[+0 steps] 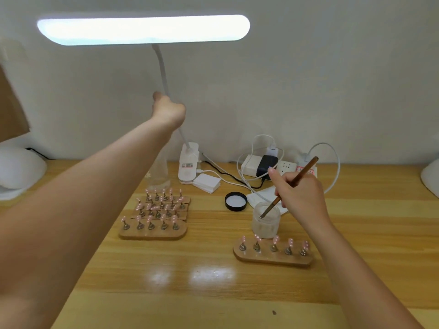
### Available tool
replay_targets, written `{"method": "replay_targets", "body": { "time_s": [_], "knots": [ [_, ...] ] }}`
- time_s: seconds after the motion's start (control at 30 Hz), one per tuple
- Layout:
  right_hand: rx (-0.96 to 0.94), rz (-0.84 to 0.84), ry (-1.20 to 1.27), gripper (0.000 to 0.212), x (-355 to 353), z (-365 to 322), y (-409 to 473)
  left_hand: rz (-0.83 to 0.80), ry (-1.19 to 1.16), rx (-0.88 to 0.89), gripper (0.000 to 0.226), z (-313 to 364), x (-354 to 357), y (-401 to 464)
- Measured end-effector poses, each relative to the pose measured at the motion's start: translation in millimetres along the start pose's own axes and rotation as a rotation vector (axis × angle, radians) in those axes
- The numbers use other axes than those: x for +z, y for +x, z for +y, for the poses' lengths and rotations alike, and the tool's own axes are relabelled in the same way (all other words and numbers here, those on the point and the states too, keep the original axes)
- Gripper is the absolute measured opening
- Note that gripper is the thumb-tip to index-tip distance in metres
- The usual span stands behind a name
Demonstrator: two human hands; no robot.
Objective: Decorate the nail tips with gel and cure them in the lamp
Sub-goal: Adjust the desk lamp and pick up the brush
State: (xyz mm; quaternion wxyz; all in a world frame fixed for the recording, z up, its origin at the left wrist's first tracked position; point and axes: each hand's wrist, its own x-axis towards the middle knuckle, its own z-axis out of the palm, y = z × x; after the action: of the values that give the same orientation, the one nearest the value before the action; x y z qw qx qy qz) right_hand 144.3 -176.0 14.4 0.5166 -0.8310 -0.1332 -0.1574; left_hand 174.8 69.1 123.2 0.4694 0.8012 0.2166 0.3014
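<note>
My left hand (169,109) is raised and grips the white flexible neck (162,70) of the lit desk lamp (142,29). My right hand (300,193) holds a brown wooden brush (294,184) with its tip dipped into a frosted glass jar (265,223). In front of the jar lies a wooden holder (273,256) carrying several pink nail tips on metal stands. To the left, several more wooden holders (154,231) with pink nail tips sit side by side.
The jar's black lid (236,201) lies open beside white wipes (206,182). The lamp's clip base (188,163), a power strip (280,166) with plugs and cables stand at the back. White domed objects sit at the far left (19,169) and far right (431,176).
</note>
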Motion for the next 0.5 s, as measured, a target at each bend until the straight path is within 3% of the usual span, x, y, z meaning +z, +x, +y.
{"method": "replay_targets", "body": {
  "time_s": [0.17, 0.27, 0.37, 0.5],
  "knots": [
    [0.010, -0.005, -0.008, 0.053, -2, 5, 3, 0.008, 0.097, 0.086, 0.031, -6, -2, 15],
    [0.010, -0.011, -0.017, 0.053, -2, 6, 4, 0.010, 0.059, 0.101, 0.016, -9, -7, 23],
    [0.001, -0.016, -0.026, 0.053, -2, 5, 3, 0.028, 0.010, 0.099, 0.031, -9, -9, 26],
    [-0.019, -0.027, -0.030, 0.052, -2, 4, 2, 0.071, 0.004, 0.094, 0.033, -13, -5, 24]
  ]
}}
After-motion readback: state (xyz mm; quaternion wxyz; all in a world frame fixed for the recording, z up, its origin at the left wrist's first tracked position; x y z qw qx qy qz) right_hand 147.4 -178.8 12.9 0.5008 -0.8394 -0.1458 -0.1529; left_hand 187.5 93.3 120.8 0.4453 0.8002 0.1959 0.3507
